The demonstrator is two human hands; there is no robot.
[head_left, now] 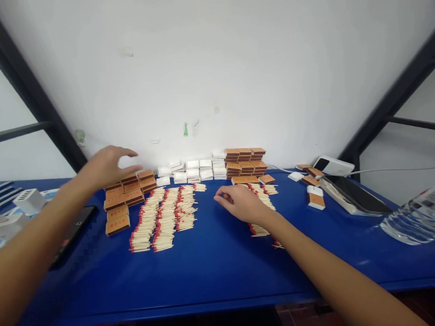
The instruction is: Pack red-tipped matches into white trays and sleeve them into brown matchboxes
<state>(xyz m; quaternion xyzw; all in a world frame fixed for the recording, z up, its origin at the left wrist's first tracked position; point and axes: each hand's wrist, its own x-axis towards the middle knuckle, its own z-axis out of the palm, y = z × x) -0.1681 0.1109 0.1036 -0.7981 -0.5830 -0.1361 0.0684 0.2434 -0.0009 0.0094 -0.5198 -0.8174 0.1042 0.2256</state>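
My left hand (pixel 109 164) hovers over the left stack of orange matchboxes (pixel 125 194), thumb and fingers apart with nothing between them. My right hand (pixel 244 203) is over the right-hand rows of matches (pixel 259 230), its fingers curled together; whatever they may hold is hidden. Red-tipped matches (pixel 164 218) lie in several rows to the left of it. White matchbox trays (pixel 193 170) are piled along the wall. Right of them, another stack of orange matchboxes (pixel 246 168) stands behind my right hand.
At the right are a few loose matchboxes (pixel 316 201), a white device (pixel 333 166), a dark phone-like slab (pixel 352 194) and clear plastic packaging (pixel 423 214). A black phone (pixel 76 230) and a white charger (pixel 30 200) lie left on the blue table (pixel 209 276). Black metal bars flank both sides.
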